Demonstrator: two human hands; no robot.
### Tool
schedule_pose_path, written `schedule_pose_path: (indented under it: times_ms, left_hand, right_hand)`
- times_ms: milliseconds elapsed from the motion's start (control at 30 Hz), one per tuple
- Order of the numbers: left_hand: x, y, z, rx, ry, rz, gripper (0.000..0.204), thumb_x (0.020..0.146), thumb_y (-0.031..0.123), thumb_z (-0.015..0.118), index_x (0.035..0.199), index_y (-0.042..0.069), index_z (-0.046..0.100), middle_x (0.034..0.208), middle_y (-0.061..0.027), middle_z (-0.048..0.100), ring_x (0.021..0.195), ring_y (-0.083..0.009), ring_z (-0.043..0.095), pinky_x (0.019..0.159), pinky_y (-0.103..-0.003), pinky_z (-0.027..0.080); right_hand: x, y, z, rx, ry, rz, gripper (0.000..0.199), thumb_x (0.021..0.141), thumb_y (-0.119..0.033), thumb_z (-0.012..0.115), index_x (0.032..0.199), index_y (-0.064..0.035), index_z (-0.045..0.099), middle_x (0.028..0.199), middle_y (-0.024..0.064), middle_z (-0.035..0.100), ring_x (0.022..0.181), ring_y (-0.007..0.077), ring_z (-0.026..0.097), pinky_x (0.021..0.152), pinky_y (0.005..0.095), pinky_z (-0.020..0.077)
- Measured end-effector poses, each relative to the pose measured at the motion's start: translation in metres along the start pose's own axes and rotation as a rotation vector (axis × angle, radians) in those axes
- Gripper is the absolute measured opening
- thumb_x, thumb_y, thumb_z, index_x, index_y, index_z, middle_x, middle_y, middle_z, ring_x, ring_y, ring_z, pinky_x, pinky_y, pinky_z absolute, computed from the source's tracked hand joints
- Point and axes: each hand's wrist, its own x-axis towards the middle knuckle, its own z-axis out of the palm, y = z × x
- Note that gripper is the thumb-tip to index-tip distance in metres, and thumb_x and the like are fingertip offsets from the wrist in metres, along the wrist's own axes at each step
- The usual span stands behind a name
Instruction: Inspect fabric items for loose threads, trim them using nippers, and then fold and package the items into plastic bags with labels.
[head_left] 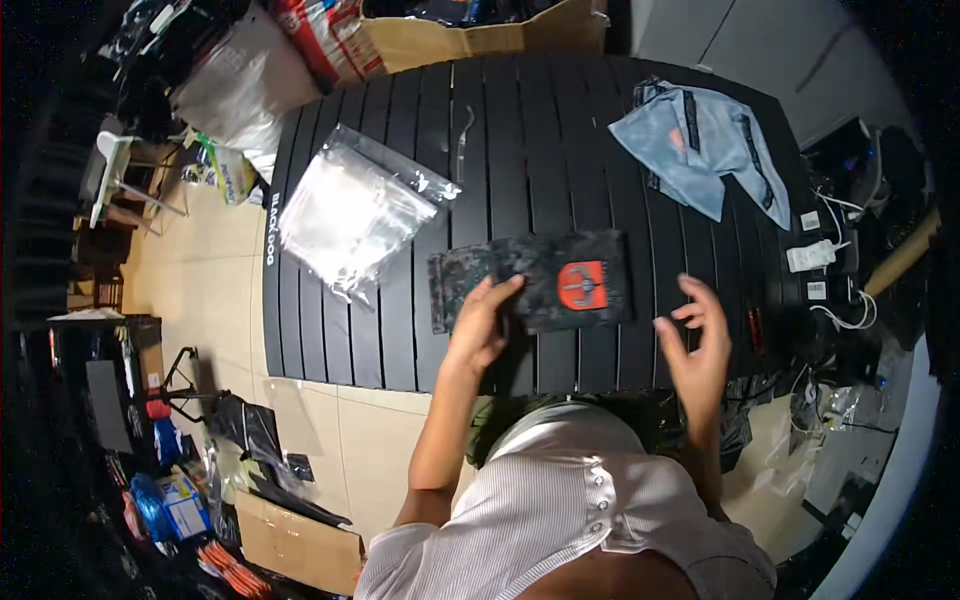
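Observation:
A folded dark camouflage cloth (530,270), flat and oblong, lies on the black slatted table in front of me. An orange-red patch (583,286) with a dark emblem shows near its right end. My left hand (482,318) grips the cloth at its near edge, left of the middle, with finger and thumb over the top; part of the grip is hidden. To the right of the cloth, my right hand (697,345) is held apart from it, fingers spread and nothing in them. A stack of clear plastic bags (350,215) lies to the left.
On the far right of the table (540,360) lies a crumpled light-blue garment (700,150) with black trim. A white power strip (811,256) with cables sits at the right edge. Beyond the far edge stands a cardboard box (480,40). A thin clear strip (464,145) lies near the bags.

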Motion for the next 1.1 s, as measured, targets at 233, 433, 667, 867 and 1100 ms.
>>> schedule_pose_path:
  times_ms: [233, 433, 667, 867, 1100]
  left_hand:
    - [0.002, 0.013, -0.043, -0.086, 0.029, -0.018, 0.022, 0.084, 0.020, 0.057, 0.104, 0.012, 0.053, 0.096, -0.0017, 0.061, 0.074, -0.0105, 0.061, 0.049, -0.020, 0.047]
    - [0.012, 0.010, -0.074, -0.128, -0.041, 0.001, 0.020, 0.086, 0.017, 0.053, 0.104, 0.008, 0.054, 0.097, -0.0045, 0.062, 0.082, -0.0151, 0.062, 0.067, -0.027, 0.053]
    - [0.014, 0.014, -0.090, -0.071, -0.018, 0.084, 0.025, 0.087, 0.018, 0.053, 0.109, 0.006, 0.052, 0.103, -0.0049, 0.060, 0.095, -0.0156, 0.058, 0.079, -0.028, 0.048]
    - [0.017, 0.005, -0.095, 0.345, 0.208, 0.508, 0.049, 0.085, 0.000, 0.052, 0.131, 0.000, 0.036, 0.120, -0.0137, 0.051, 0.112, -0.0214, 0.049, 0.093, -0.029, 0.038]
    - [-0.022, -0.010, -0.038, 1.402, 0.492, 1.111, 0.038, 0.076, 0.001, 0.059, 0.113, 0.004, 0.054, 0.119, -0.0165, 0.050, 0.100, -0.0340, 0.051, 0.089, -0.041, 0.039]
  right_hand:
    - [0.021, 0.023, -0.016, -0.050, 0.033, -0.005, 0.053, 0.076, 0.004, 0.061, 0.125, -0.0039, 0.043, 0.120, 0.0082, 0.052, 0.073, 0.0093, 0.052, 0.065, 0.0214, 0.0409]
    - [0.023, 0.037, -0.017, -0.003, 0.030, 0.022, 0.052, 0.078, 0.004, 0.058, 0.127, -0.0052, 0.041, 0.124, 0.0086, 0.050, 0.074, 0.0086, 0.053, 0.066, 0.0210, 0.0422]
    - [0.021, 0.033, -0.006, -0.027, -0.100, 0.078, 0.044, 0.080, 0.000, 0.059, 0.122, -0.0054, 0.047, 0.088, 0.0050, 0.057, 0.071, 0.0086, 0.051, 0.066, 0.0209, 0.0412]
    - [0.037, 0.034, 0.028, -0.006, -0.164, -0.074, 0.029, 0.082, 0.000, 0.054, 0.111, -0.0020, 0.055, 0.102, 0.0120, 0.058, 0.089, 0.0191, 0.056, 0.078, 0.0286, 0.0435]
    - [0.068, 0.051, 0.081, -0.226, -0.557, -0.559, 0.031, 0.083, -0.014, 0.053, 0.113, -0.0072, 0.056, 0.129, 0.0104, 0.045, 0.123, 0.0294, 0.037, 0.099, 0.0400, 0.0310]
